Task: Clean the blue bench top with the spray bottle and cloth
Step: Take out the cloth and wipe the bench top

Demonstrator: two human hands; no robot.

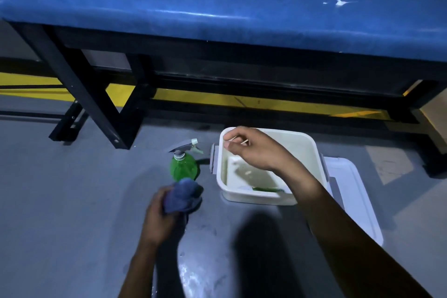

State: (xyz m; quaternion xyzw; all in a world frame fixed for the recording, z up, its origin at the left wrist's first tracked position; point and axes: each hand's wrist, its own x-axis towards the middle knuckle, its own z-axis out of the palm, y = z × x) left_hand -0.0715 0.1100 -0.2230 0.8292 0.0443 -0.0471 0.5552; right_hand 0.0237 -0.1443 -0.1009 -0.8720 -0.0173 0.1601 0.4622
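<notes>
The blue bench top [217,7] stretches across the upper view, with white blobs [339,2] on its right part. A green spray bottle [184,164] with a white trigger head stands on the grey floor below the bench. My left hand [159,218] grips a bunched blue-grey cloth [185,197] just in front of the bottle. Over the left rim of a white tub [307,145], my right hand [254,146] pinches a thin pale stick [242,141].
The tub holds shallow liquid and a green item [266,189] at its near wall. Its white lid [358,201] lies on the floor to the right. Black bench legs [96,94] and a yellow floor stripe [266,101] sit behind. A wet patch [203,273] shines nearby.
</notes>
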